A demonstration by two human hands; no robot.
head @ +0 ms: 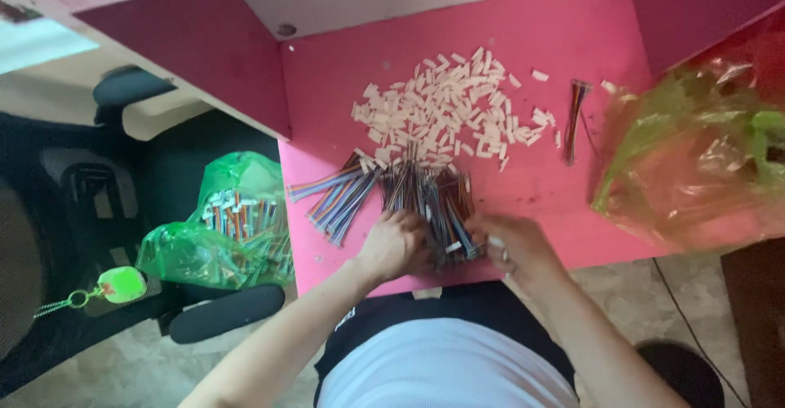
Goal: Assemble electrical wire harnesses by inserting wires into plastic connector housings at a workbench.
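At the table's near edge, the left hand lies curled on a heap of wires; whether it grips any I cannot tell. The right hand, blurred, has its fingers pinched on a small white piece at the heap's right side. Just left of the heap lies a second wire bundle, fanning toward the table's left edge. Beyond the wires spreads a pile of white connectors. A lone wire bundle lies right of it, with bare pink surface around. A green bag crowds the right side. Off the left edge, a chair holds another green bag of wires.
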